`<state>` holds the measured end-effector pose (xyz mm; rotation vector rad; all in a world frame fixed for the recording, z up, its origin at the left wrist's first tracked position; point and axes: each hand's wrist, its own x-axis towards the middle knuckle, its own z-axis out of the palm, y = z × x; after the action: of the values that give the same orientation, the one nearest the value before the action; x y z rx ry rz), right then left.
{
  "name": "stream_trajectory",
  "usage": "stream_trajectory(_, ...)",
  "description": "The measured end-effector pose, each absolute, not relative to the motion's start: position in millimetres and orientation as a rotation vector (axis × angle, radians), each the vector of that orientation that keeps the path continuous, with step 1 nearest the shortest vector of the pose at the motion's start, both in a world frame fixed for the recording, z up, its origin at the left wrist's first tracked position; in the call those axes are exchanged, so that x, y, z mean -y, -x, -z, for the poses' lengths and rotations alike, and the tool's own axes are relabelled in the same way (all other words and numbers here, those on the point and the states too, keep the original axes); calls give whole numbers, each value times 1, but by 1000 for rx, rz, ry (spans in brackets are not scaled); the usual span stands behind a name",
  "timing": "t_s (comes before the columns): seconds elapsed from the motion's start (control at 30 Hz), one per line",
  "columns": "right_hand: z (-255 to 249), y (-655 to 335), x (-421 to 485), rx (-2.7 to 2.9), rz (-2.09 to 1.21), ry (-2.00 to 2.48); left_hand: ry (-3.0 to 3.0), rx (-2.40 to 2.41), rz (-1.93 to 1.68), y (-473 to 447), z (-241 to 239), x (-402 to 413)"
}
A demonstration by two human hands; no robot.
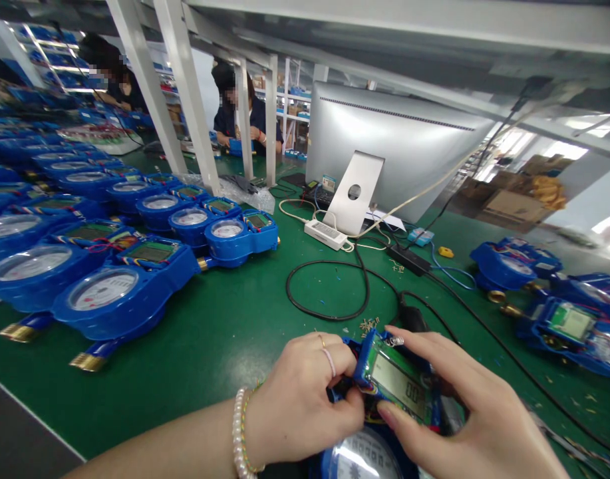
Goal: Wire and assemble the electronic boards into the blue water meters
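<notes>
A blue water meter (363,459) lies low in front of me, its round dial facing up and cut off by the lower edge. Above the dial, a green circuit board with a grey LCD (397,384) sits tilted at the meter's blue housing, with digits lit. My left hand (305,399) is closed, fingers curled at the housing's left side; the fingertips are partly hidden. My right hand (477,406) grips the board, thumb on its near edge and index finger at the far edge beside a small coiled spring (394,341).
Rows of blue water meters (120,293) fill the left. More meters (569,322) lie at the right. A monitor (384,146), a white power strip (325,234) and looping black cables (329,316) stand behind. Small brass-coloured screws (369,324) are scattered. Two people work beyond metal posts.
</notes>
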<state>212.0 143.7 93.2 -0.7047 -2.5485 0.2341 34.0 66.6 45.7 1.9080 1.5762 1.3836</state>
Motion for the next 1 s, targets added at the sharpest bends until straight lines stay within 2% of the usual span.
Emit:
stream_trajectory(0.23, -100, -210, -144, 2547, -342, 722, -1831, -1235, -1245, -13, -58, -65)
stream_trajectory(0.53, -103, -207, -142, 2531, -508, 765, -1774, -1327, -1227, -19, -55, -68)
stream_trajectory(0.83, -103, -205, -138, 2442, -655, 781, -1682, -1186, -1302, -18, -51, -68)
stream_trajectory(1.0, -105, -202, -136, 2399, -719, 807, -1783, -1351, -1327, -21, -49, -67)
